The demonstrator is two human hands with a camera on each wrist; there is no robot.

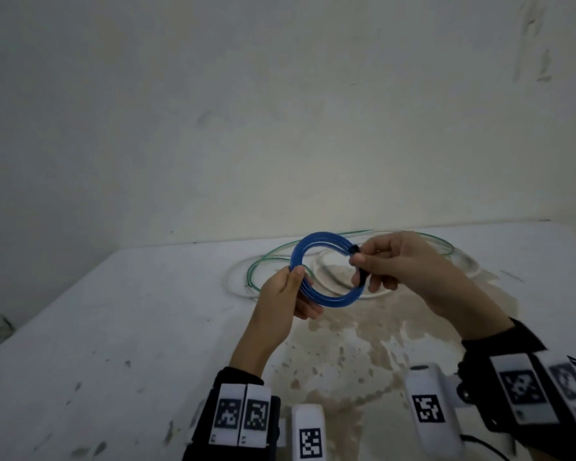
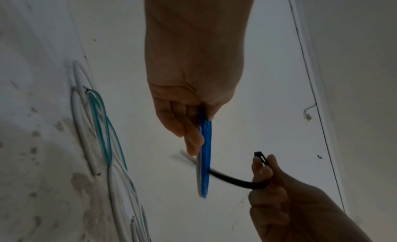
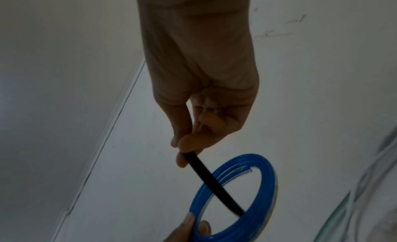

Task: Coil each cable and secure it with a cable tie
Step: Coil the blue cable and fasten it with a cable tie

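Two hands work above one wide white table [image 1: 120, 344], and I see its matte top blotched with a brown stain at the near middle and flecked with dark chips toward the left. Its far edge meets a plain scuffed wall [image 1: 280, 111], and its left edge drops off beside me; the broad left stretch of the top gives the most room to move. Behind the hands, toward the far side, loose cables lie in flat overlapping loops: a thin green cable [image 1: 263, 261] and a thicker white cable [image 2: 78, 120], both smooth and round, crossing one another right under the work area. Held clear of them is the blue cable [image 1: 313, 261], a glossy tube wound into a tidy ring of several turns, standing on edge in the air between my hands. My left hand [image 1: 288, 291] grips the ring's near left side, thumb on top and fingers curled beneath. My right hand [image 1: 403, 264] pinches a black cable tie [image 2: 236, 180], a flat narrow strap that passes through the ring at its right side and bends back up to the fingertips, its small square head poking out above them.
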